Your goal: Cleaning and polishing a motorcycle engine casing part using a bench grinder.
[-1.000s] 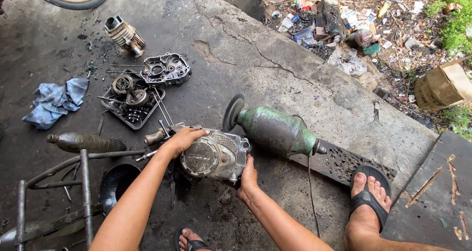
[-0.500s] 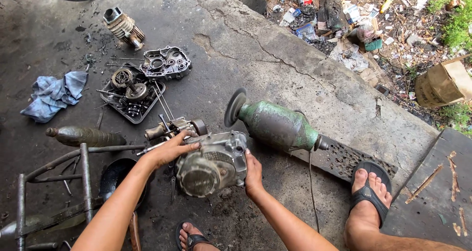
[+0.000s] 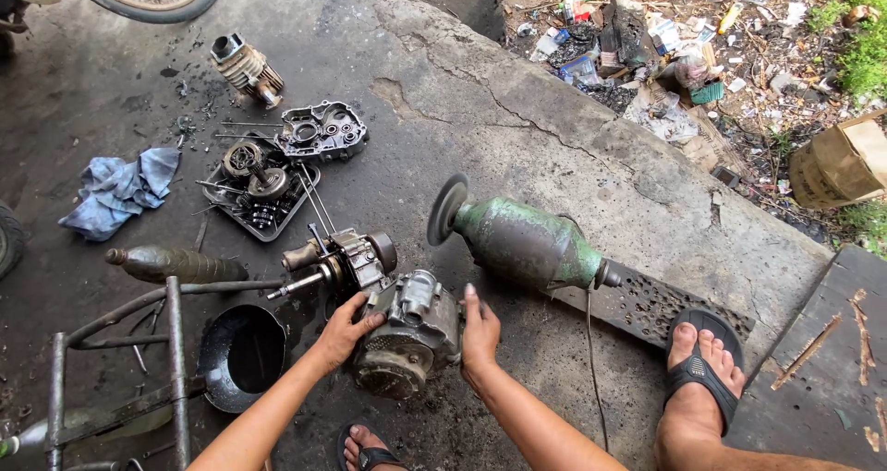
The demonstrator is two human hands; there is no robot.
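Observation:
A greasy grey engine casing (image 3: 407, 337) rests on the concrete floor between my hands. My left hand (image 3: 344, 331) grips its left side, just below a smaller engine part with protruding shafts (image 3: 337, 260). My right hand (image 3: 479, 334) presses flat against the casing's right side. Just beyond lies a large green angle grinder (image 3: 522, 240) with its disc pointing left and its cable running toward me.
A black tray of gears (image 3: 259, 194) and an engine cover (image 3: 321, 131) lie at far left, with a cylinder (image 3: 245, 65), a blue rag (image 3: 120, 189), a bottle (image 3: 176, 265) and a black pan (image 3: 242, 353). A metal frame (image 3: 111, 360) stands near left. My sandalled foot (image 3: 698, 369) is at right.
The engine casing has been turned and tipped toward me. My left hand slid from its top to its left side; my right hand stays on the right side.

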